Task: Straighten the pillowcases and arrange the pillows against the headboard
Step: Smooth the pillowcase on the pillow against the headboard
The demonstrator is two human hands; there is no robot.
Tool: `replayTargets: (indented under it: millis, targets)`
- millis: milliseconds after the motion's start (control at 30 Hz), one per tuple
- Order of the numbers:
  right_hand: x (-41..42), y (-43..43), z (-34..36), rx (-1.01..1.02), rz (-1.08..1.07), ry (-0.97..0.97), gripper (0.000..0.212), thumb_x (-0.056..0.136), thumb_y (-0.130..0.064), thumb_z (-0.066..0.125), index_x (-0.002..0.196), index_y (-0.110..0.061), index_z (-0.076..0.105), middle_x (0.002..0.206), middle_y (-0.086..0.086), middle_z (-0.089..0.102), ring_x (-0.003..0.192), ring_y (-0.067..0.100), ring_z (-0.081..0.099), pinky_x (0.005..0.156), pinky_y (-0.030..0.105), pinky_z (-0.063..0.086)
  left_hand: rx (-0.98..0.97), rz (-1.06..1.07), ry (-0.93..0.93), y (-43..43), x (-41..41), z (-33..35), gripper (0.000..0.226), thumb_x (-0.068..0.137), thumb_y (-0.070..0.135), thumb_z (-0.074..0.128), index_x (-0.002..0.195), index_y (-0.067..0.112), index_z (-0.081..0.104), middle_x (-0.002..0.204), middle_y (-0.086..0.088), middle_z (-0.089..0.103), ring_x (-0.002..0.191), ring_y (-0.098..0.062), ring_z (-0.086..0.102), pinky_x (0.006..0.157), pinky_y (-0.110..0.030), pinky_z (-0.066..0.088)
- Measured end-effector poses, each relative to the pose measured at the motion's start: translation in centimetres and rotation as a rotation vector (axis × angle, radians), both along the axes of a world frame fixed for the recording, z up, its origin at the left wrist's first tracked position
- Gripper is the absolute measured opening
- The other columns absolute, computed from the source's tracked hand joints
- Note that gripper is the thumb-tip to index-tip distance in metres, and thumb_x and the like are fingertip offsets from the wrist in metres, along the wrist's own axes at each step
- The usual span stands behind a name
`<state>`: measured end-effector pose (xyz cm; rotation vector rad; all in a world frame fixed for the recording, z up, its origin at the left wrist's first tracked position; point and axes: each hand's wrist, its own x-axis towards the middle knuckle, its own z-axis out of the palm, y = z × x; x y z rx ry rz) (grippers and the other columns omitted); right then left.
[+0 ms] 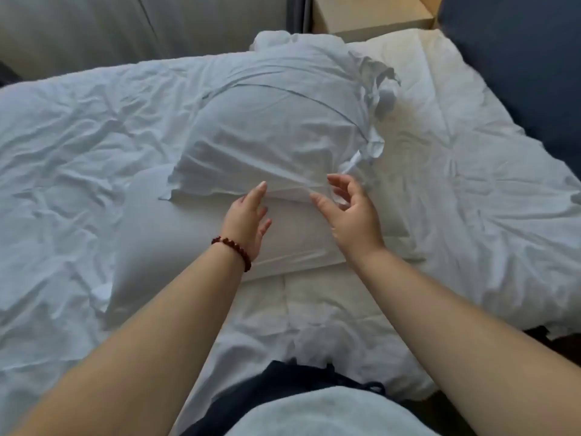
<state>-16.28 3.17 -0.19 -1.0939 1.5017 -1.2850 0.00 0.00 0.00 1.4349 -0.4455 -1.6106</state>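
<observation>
A white pillow [195,240] lies lengthwise on the bed in front of me, its far half inside a wrinkled white pillowcase [276,127]. The case's open hem crosses the pillow about midway, and its near half is bare. My left hand [248,221], with a dark red bead bracelet on the wrist, hovers just below the hem with fingers apart. My right hand [349,212] is beside it, fingers spread and curled at the hem's right part, holding nothing. The dark blue headboard [515,58] stands at the far right.
A crumpled white duvet [63,146] covers the bed to the left. A second white pillow [418,67] lies at the far right by the headboard. A beige bedside box [371,14] stands beyond the bed. A grey wall runs along the far left.
</observation>
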Motion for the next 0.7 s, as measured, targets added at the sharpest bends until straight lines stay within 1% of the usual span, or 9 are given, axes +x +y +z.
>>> replayTargets:
  millis: [67,100,167,233,367,500,533,633,700]
  targets:
    - [0.8,-1.6,0.3,-0.073,-0.06,0.173,0.044,0.081,-0.028,0.078,0.12,-0.025,0.057,0.13,-0.001,0.057,0.124,0.009,0.051,0.097,0.007,0.036,0.049,0.071,0.043,-2.4,1.0,-0.2,0.044,0.087,0.036,0.071,0.122,0.013,0.056,0.137,-0.005,0.055,0.129,-0.022,0.051,0.105,-0.036,0.044]
    - [1.1,-2.3,0.1,-0.112,-0.07,0.245,0.048,0.08,-0.029,0.078,0.123,-0.023,0.057,0.133,0.001,0.055,0.127,0.011,0.049,0.1,0.008,0.034,0.074,0.093,0.091,-3.5,1.6,-0.2,0.042,0.085,0.036,0.074,0.117,0.011,0.061,0.13,-0.006,0.062,0.122,-0.021,0.058,0.102,-0.035,0.047]
    - [1.8,-3.9,-0.2,-0.173,-0.046,0.404,0.059,0.077,-0.035,0.077,0.129,-0.018,0.056,0.145,0.005,0.047,0.138,0.017,0.038,0.112,0.02,0.028,0.078,0.117,0.218,-5.5,2.6,-0.3,0.044,0.083,0.036,0.076,0.117,0.009,0.064,0.119,-0.009,0.07,0.109,-0.022,0.067,0.099,-0.036,0.051]
    - [2.3,-5.5,-0.8,-0.169,0.005,0.507,0.069,0.076,-0.043,0.074,0.136,-0.018,0.052,0.154,0.004,0.036,0.146,0.023,0.024,0.118,0.03,0.019,0.046,0.109,0.313,-7.3,3.4,-0.6,0.051,0.086,0.039,0.072,0.126,0.009,0.061,0.117,-0.011,0.071,0.109,-0.026,0.068,0.101,-0.041,0.05]
    - [3.0,-8.6,-2.0,-0.165,0.128,0.825,0.087,0.07,-0.071,0.056,0.145,-0.03,0.041,0.16,0.001,0.023,0.15,0.029,0.009,0.119,0.045,0.004,0.004,0.111,0.377,-9.4,4.8,-1.2,0.054,0.085,0.043,0.071,0.129,0.013,0.059,0.119,-0.01,0.071,0.11,-0.028,0.067,0.101,-0.048,0.049]
    - [3.3,-11.0,-3.2,-0.056,0.205,0.952,0.094,0.067,-0.08,0.047,0.15,-0.041,0.026,0.164,-0.005,0.009,0.15,0.028,-0.003,0.117,0.052,-0.005,-0.011,0.329,0.139,-10.4,7.3,-1.9,0.046,0.077,0.04,0.081,0.113,0.015,0.066,0.109,0.001,0.074,0.1,-0.016,0.071,0.095,-0.042,0.055]
    - [3.5,-11.1,-3.3,-0.058,0.178,0.938,0.091,0.07,-0.08,0.046,0.149,-0.04,0.027,0.163,-0.005,0.01,0.151,0.027,-0.001,0.117,0.053,-0.004,-0.018,0.379,0.081,-11.0,8.6,-2.2,0.053,0.073,0.045,0.083,0.114,0.015,0.065,0.11,0.003,0.073,0.1,-0.015,0.07,0.097,-0.04,0.054]
    - [3.8,-10.9,-3.6,-0.107,0.009,0.975,0.083,0.079,-0.082,0.035,0.146,-0.032,0.041,0.16,0.001,0.026,0.148,0.03,0.017,0.117,0.054,0.012,0.044,0.318,-0.15,-12.8,12.2,-2.4,0.109,0.047,0.074,0.082,0.133,0.014,0.053,0.123,0.004,0.065,0.11,-0.015,0.063,0.102,-0.037,0.049]
    - [3.7,-11.0,-3.6,-0.122,-0.204,1.091,0.085,0.083,-0.083,0.028,0.144,-0.026,0.046,0.156,0.01,0.034,0.143,0.036,0.028,0.113,0.055,0.02,-0.041,0.172,-0.338,-14.2,14.1,-2.6,0.108,0.056,0.072,0.079,0.14,0.014,0.045,0.13,0.004,0.06,0.116,-0.015,0.059,0.106,-0.036,0.045]
